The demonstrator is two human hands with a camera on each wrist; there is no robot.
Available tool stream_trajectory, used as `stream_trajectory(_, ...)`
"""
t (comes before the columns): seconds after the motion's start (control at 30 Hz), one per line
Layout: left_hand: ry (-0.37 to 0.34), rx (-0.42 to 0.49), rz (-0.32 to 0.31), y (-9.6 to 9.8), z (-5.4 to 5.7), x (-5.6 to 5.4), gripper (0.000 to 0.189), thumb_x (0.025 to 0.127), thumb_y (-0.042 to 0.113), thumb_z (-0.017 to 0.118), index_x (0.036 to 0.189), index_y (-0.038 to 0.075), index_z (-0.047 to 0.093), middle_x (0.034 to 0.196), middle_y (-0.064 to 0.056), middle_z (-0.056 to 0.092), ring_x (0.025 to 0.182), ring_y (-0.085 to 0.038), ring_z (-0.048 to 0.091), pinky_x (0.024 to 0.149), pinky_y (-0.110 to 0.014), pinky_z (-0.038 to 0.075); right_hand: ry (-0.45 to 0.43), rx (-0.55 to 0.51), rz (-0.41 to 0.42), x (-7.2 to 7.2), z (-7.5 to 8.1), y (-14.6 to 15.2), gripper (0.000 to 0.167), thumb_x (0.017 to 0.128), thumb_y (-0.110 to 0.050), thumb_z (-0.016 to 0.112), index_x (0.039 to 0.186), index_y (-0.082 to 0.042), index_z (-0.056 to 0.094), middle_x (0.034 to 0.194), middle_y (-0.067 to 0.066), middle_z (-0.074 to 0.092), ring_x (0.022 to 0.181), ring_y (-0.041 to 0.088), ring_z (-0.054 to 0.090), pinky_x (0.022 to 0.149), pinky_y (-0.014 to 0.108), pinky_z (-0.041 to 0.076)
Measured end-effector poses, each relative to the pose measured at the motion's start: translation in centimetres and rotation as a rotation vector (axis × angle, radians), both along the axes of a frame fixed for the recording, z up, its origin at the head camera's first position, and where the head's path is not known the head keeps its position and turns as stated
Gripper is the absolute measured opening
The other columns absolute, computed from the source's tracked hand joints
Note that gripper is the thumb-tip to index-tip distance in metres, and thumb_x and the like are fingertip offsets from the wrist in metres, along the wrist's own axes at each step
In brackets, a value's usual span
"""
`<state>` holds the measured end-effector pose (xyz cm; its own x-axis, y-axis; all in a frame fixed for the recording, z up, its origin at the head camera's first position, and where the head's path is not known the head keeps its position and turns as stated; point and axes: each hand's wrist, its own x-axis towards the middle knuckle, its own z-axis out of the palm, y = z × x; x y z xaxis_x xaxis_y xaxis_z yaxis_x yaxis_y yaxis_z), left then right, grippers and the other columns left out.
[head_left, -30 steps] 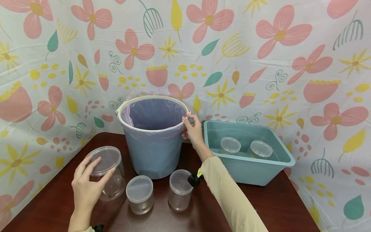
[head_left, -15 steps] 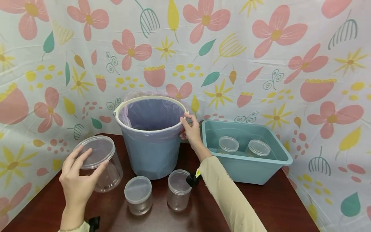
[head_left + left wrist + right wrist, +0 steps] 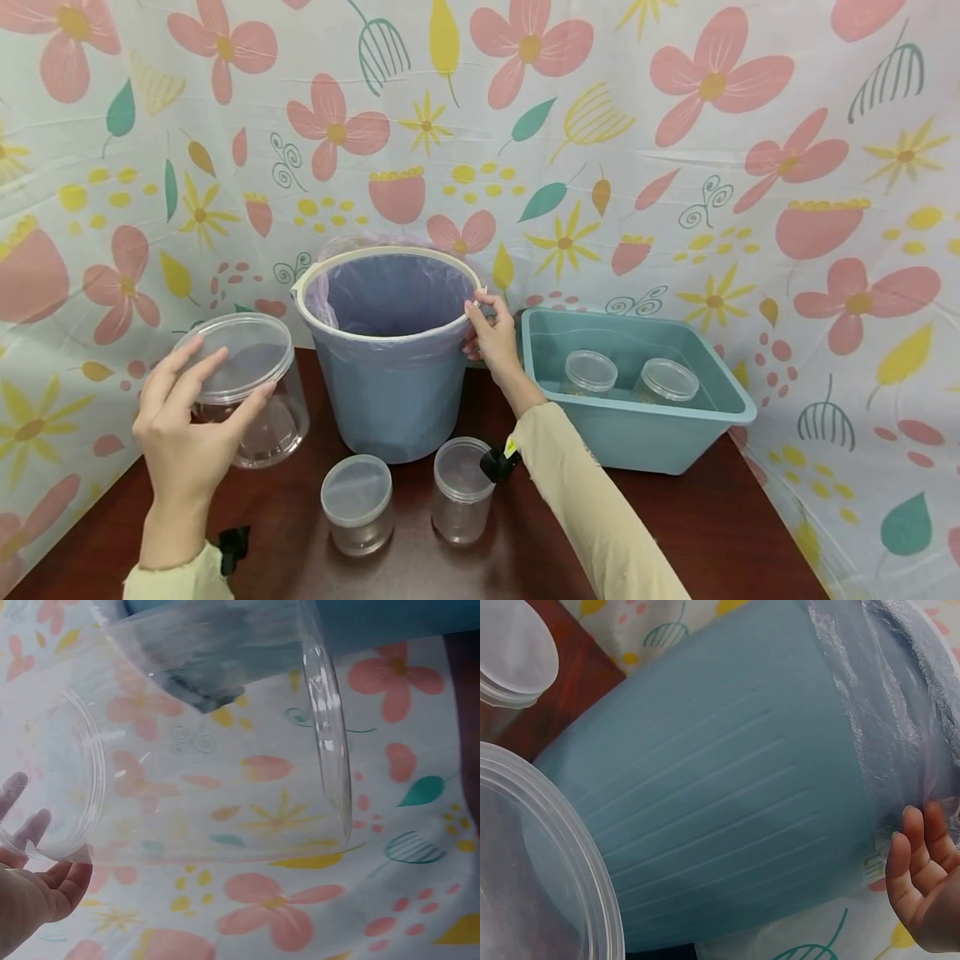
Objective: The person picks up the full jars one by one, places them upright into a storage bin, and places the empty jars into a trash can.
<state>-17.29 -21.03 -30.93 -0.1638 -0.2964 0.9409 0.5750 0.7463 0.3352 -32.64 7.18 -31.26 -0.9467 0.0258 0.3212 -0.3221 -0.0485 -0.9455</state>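
Observation:
My left hand holds a large clear plastic jar by its lid, fingers across the top and thumb at the near rim. The left wrist view shows the jar sideways, with the patterned cloth seen through its wall. My right hand pinches the right side of the white rim of a blue trash bin. A thin purple bag lines the bin and folds over its edge. In the right wrist view, the right fingers lie against the bag at the rim.
Two smaller lidded clear jars, a short one and a taller one, stand on the dark red table before the bin. A teal tub at right holds two lidded jars. Flower-patterned cloth hangs behind.
The left hand has shifted left with the large jar, which sits higher and farther left in the head view. My right hand keeps its hold on the bin rim.

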Motion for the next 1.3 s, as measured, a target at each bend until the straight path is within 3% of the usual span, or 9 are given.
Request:
stream_trajectory(0.43, 0.032, -0.041, 0.033, 0.3, 4.8, -0.1, 0.067, 0.064, 0.057, 0.069, 0.09, -0.005, 0.068, 0.103, -0.02, 0.061, 0.101, -0.037, 0.052, 0.09, -0.039, 0.035, -0.004, -0.008, 0.005, 0.0, -0.1, 0.2, 0.041, 0.089, -0.025, 0.056, 0.123, -0.004, 0.047, 0.052, 0.006, 0.051, 0.036, 0.013, 0.048, 0.036, 0.025, 0.041)
stream_trajectory(0.8, 0.117, 0.019, -0.001, 2.1, 8.4, 0.4, 0.075, 0.061, 0.06, 0.07, 0.09, -0.009, 0.067, 0.104, -0.021, 0.06, 0.105, -0.032, 0.051, 0.091, -0.039, 0.035, -0.022, -0.003, 0.018, -0.1, 0.1, 0.1, 0.039, 0.09, -0.024, 0.054, 0.124, -0.006, 0.047, 0.054, 0.01, 0.052, 0.037, 0.018, 0.048, 0.037, 0.029, 0.041)
stream_trajectory(1.07, 0.225, 0.122, -0.044, 3.6, 9.9, -0.7, 0.076, 0.057, 0.06, 0.073, 0.091, -0.008, 0.067, 0.106, -0.015, 0.06, 0.104, -0.028, 0.053, 0.091, -0.038, 0.037, 0.001, 0.015, 0.021, 0.1, 0.0, 0.2, 0.04, 0.091, -0.026, 0.053, 0.125, -0.006, 0.046, 0.053, 0.008, 0.052, 0.037, 0.015, 0.049, 0.039, 0.026, 0.042)
stream_trajectory(1.3, 0.287, 0.167, -0.087, 5.1, 10.7, -2.2, 0.075, 0.057, 0.06, 0.073, 0.093, -0.006, 0.067, 0.106, -0.012, 0.06, 0.103, -0.025, 0.053, 0.088, -0.037, 0.038, 0.013, 0.018, 0.019, 0.1, 0.1, 0.2, 0.041, 0.091, -0.027, 0.053, 0.125, -0.005, 0.046, 0.054, 0.01, 0.053, 0.037, 0.016, 0.049, 0.039, 0.028, 0.042)
